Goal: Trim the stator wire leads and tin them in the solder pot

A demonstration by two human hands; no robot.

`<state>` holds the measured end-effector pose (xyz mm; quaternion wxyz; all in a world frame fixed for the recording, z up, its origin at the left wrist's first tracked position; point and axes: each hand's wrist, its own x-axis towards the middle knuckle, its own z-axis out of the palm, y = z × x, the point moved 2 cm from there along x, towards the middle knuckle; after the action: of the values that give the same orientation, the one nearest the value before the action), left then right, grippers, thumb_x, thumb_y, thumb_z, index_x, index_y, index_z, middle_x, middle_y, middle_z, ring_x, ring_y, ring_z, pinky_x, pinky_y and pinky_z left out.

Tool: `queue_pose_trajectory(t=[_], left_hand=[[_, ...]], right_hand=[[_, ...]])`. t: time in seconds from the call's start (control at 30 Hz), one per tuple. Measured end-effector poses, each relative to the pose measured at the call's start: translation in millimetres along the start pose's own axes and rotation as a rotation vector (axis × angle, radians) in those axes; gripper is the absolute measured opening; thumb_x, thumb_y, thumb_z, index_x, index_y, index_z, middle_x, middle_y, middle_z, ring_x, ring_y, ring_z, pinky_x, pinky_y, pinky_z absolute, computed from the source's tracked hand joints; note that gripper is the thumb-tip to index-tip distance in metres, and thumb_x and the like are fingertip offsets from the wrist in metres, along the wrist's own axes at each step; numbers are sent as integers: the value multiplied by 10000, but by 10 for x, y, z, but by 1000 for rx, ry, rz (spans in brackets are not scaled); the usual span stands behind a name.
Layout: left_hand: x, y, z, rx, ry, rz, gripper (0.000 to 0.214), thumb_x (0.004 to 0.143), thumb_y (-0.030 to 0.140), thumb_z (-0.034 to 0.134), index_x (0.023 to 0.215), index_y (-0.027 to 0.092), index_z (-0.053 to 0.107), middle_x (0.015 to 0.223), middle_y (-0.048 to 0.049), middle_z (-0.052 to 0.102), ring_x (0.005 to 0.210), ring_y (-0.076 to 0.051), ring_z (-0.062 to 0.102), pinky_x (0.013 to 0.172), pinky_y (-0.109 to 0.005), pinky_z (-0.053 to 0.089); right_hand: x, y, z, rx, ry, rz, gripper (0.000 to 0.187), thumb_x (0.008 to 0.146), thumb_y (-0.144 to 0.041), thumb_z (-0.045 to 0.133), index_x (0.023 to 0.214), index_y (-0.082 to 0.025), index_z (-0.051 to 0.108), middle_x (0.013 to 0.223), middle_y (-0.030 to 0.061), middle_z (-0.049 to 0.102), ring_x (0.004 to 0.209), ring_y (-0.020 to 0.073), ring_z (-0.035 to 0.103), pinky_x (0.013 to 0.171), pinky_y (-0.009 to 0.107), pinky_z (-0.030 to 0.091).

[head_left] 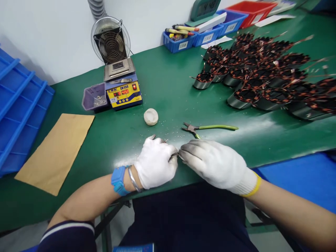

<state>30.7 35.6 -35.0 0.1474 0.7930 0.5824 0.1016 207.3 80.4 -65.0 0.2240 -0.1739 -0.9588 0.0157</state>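
My left hand (157,163), in a white glove with darkened fingertips, is closed near the table's front edge. Its thumb and forefinger pinch together, and fine wire-like ends poke out around the fingers. Close beside it, my right hand (214,164) has its gloved fingers pressed together, the tips almost meeting the left ones. What either hand holds is hidden or too small to name. Cutting pliers (190,128) with green handles lie just beyond my right hand, jaws apart. A round whitish dish-like piece (151,117) sits beyond my left hand.
Several copper-wound stator cores (243,96) crowd the right side. A yellow-and-blue soldering station (124,94) stands at the back beside a purple bin (95,98) and below a round fan (110,45). Brown paper (56,152) and a blue crate (19,105) are left; blue trays (176,45) line the wall.
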Motion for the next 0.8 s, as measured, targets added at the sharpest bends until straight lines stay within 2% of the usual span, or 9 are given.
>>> queue_pose_trajectory(t=[0.07,0.23,0.3,0.4,0.47,0.53,0.67,0.73,0.8], left_hand=[[-3,-5,7,4,1,0,184,891,227,540,812,209,705,781,-50,690,848,-230,632,1072,-472,413],[-15,-16,16,15,11,9,187,891,249,547,791,206,698,781,-51,691,855,-238,636,1080,-479,409],[-8,-16,16,11,2,8,183,886,243,546,797,209,703,775,-49,692,840,-236,636,1071,-480,415],[8,-13,13,5,6,10,175,879,229,548,825,212,714,776,-48,694,844,-235,635,1067,-475,418],[9,-10,12,9,11,18,184,883,229,542,827,210,716,776,-52,693,839,-234,633,1059,-469,426],[0,-10,13,12,16,19,188,887,229,537,826,209,714,782,-53,694,851,-238,633,1069,-475,419],[-18,-7,12,32,7,22,189,889,234,537,817,202,708,798,-60,698,873,-245,634,1089,-486,403],[-16,-6,10,38,-7,22,195,890,238,534,809,202,708,790,-60,696,856,-243,633,1076,-479,415],[-9,-5,8,37,-4,26,195,890,240,534,818,206,711,790,-60,696,849,-241,633,1066,-473,422]], right_hand=[[41,-5,18,162,-49,172,217,910,-197,496,942,-172,709,920,129,756,777,221,685,694,334,514],[127,-82,131,992,-332,909,235,887,-335,459,733,-204,578,597,35,658,480,161,601,496,268,467],[113,-45,99,828,-272,820,195,866,-334,504,785,-198,618,664,55,694,547,179,637,540,286,496],[65,24,11,317,-85,378,203,882,-273,515,907,-185,697,904,134,757,799,256,706,735,385,549],[46,28,-3,215,-51,174,255,897,-236,469,947,-180,713,995,170,758,915,302,708,823,457,542],[68,24,24,354,-106,266,240,886,-253,469,917,-180,696,951,164,755,881,298,713,792,447,552],[129,-25,129,966,-332,798,231,884,-341,409,755,-213,553,645,62,672,556,210,662,554,331,541],[127,-34,135,1000,-387,817,238,884,-358,406,731,-222,526,600,39,646,500,192,631,511,310,514],[99,-2,104,715,-318,683,218,877,-359,475,792,-202,599,696,65,690,580,204,653,547,312,499]])
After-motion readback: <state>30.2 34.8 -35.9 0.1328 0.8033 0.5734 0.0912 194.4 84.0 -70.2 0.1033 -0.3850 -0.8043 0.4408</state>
